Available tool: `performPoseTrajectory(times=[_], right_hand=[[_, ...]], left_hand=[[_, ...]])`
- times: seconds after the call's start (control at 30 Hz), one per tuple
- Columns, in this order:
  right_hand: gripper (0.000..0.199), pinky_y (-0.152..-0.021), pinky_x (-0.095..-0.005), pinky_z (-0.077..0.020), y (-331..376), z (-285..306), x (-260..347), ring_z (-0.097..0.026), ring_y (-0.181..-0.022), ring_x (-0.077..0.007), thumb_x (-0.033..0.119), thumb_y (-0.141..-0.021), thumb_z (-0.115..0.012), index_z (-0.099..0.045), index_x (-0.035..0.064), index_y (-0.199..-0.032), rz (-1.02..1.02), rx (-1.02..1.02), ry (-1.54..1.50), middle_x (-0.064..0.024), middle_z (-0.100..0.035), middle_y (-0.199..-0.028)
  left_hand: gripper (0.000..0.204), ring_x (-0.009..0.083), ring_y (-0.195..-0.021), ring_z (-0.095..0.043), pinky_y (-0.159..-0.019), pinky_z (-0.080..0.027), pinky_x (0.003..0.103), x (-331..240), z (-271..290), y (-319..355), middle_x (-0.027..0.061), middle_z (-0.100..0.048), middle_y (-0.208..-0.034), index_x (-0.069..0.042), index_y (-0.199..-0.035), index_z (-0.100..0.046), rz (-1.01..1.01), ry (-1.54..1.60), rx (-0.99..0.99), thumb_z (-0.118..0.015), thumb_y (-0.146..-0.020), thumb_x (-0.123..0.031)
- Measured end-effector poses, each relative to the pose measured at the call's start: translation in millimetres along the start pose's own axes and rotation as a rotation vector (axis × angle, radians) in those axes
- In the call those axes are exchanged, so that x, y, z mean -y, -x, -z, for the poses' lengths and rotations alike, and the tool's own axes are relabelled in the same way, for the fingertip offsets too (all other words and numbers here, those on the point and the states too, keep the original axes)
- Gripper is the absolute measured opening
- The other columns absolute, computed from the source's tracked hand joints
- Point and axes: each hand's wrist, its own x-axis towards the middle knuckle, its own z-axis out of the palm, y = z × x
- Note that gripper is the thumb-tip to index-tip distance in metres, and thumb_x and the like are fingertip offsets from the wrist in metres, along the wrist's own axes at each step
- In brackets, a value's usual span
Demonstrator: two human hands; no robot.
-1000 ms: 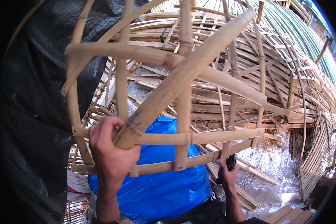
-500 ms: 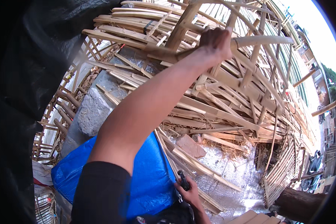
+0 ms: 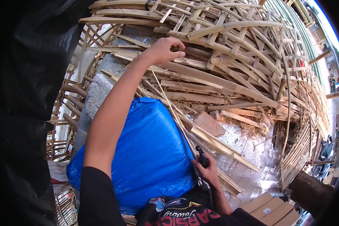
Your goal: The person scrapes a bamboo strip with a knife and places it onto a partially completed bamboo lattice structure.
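My left hand [image 3: 162, 51] reaches forward over the pile of split bamboo [image 3: 199, 75]. Its fingers are curved with a gap between thumb and fingertips, and nothing shows between them. Low and to the right, my right hand [image 3: 209, 172] is closed on a small black handled tool [image 3: 202, 157]; its exact kind is unclear. A thin bamboo strip [image 3: 168, 101] runs down toward that hand along a blue tarp sheet [image 3: 150, 147]; whether the hand grips it too, I cannot tell. Crossed bamboo slats [image 3: 237, 41] lie beyond my left hand.
A pale rough stone [image 3: 98, 96] sits left of my left forearm, and a reddish one [image 3: 210, 123] lies beside the silvery sheet [image 3: 248, 150]. Black sheeting [image 3: 22, 94] hangs at the left. Cardboard boxes [image 3: 265, 209] and a log [image 3: 309, 192] are at the lower right.
My left hand has come back leftward from the bamboo lattice, where it was a closed fist, and its fingers have parted. Some upright bamboo pieces now lie lower. My right hand still holds the black tool.
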Motion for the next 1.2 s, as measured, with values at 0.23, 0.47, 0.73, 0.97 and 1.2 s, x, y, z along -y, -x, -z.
performPoseTrajectory(times=[0.23, 0.47, 0.73, 0.97, 1.2], right_hand=[[0.021, -0.053, -0.0239, -0.0375, 15.9, 5.2, 43.9, -0.048, -0.057, -0.0045, 0.016, -0.085, -0.076, -0.064, 0.001, -0.093, 0.054, 0.009, -0.095, 0.0029, -0.053, -0.062], [0.019, -0.051, -0.0277, -0.039, -2.2, -28.0, 110.9, -0.051, -0.052, -0.0115, 0.016, -0.087, -0.072, -0.062, 0.0032, -0.094, 0.237, 0.294, -0.06, -0.0055, -0.057, -0.061], [0.023, -0.051, -0.0334, -0.0421, 20.8, -76.2, 132.1, -0.055, -0.052, -0.0173, 0.021, -0.085, -0.075, -0.063, 0.0018, -0.09, 0.314, 0.331, 0.075, -0.0097, -0.061, -0.061], [0.032, -0.059, -0.0318, -0.0457, -17.7, 27.0, 26.2, -0.055, -0.059, -0.0179, 0.024, -0.081, -0.08, -0.064, -0.0025, -0.088, 0.044, -0.308, 0.594, -0.0108, -0.062, -0.066], [0.049, -0.063, -0.0329, -0.0479, -9.3, 61.0, -46.2, -0.059, -0.065, -0.0197, 0.028, -0.067, -0.09, -0.064, -0.002, -0.095, 0.029, -0.244, 0.718, -0.0125, -0.064, -0.073]], left_hand=[[0.047, 0.0186, -0.116, -0.057, -0.096, -0.045, 0.034, -11.8, 9.9, 203.5, 0.012, -0.062, -0.124, -0.001, -0.128, -0.057, 0.367, 0.472, -0.268, -0.064, -0.095, -0.034], [0.059, 0.0236, -0.115, -0.059, -0.09, -0.047, 0.034, -71.9, -34.7, 275.4, 0.0155, -0.057, -0.131, 0.001, -0.138, -0.043, 0.336, 1.271, -0.159, -0.054, -0.1, -0.043], [0.033, 0.0061, -0.063, -0.05, -0.052, -0.041, 0.02, -21.5, -18.0, 324.1, 0.0045, -0.062, -0.099, 0.003, -0.129, -0.052, 0.307, 1.641, -0.345, -0.052, -0.103, -0.017], [0.029, 0.0039, -0.07, -0.056, -0.057, -0.042, 0.017, -4.9, 11.8, 356.5, 0.0034, -0.067, -0.095, -0.003, -0.122, -0.058, 0.451, 1.203, -0.633, -0.062, -0.098, -0.02], [0.028, 0.0033, -0.081, -0.061, -0.066, -0.047, 0.019, 2.6, 7.0, 356.1, 0.0027, -0.07, -0.098, -0.006, -0.118, -0.06, 0.499, 1.06, -0.689, -0.063, -0.098, -0.025]])
